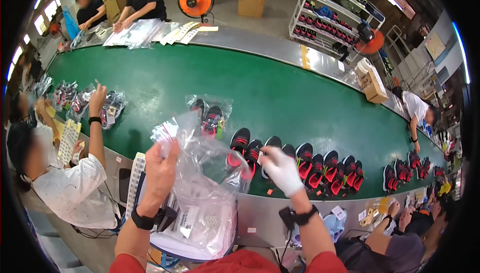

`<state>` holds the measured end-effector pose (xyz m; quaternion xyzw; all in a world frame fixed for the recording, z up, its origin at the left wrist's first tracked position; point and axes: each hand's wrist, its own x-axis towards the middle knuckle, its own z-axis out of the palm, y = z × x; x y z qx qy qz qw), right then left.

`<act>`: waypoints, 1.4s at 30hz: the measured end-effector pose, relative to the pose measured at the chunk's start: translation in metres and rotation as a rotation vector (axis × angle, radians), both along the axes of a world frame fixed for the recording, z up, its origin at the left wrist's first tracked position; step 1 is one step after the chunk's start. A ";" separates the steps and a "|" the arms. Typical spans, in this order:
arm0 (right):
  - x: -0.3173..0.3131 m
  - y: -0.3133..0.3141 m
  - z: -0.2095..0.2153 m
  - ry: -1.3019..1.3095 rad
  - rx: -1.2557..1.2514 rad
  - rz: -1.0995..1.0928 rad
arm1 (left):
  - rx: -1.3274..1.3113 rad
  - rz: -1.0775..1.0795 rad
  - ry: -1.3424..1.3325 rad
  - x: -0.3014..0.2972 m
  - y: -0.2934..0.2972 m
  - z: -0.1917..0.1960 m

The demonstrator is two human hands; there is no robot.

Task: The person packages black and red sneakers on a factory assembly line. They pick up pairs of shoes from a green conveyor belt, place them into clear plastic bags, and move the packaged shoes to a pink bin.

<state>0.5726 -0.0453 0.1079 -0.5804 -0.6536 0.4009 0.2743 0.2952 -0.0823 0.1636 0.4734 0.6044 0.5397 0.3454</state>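
Nearest, a stack of bags (200,233) lies on the counter (260,213) edge. Above it the left hand (161,165) pinches one clear bag (200,158) by its upper corner, fingers clamped; the bag hangs mouth-up, long axis roughly vertical. The gloved right hand (281,169) grips its other edge, apparently spreading it open. Next comes loading a shoe (239,145) from the row on the green belt (280,93) beyond.

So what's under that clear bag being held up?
Under the clear bag lies a stack of more plastic bags with white labels. Whatever the stack rests on is covered. The left hand and gloved right hand hold the bag.
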 end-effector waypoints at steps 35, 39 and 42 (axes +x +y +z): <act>0.064 -0.104 0.072 -0.654 0.658 0.617 | 0.137 -0.409 0.365 0.208 0.035 -0.004; 0.073 -0.090 0.087 -0.620 0.769 0.760 | 0.393 -0.416 0.712 0.226 0.075 0.002; 0.070 -0.095 0.105 -0.472 0.691 0.853 | 0.201 -0.453 0.913 0.215 0.081 0.014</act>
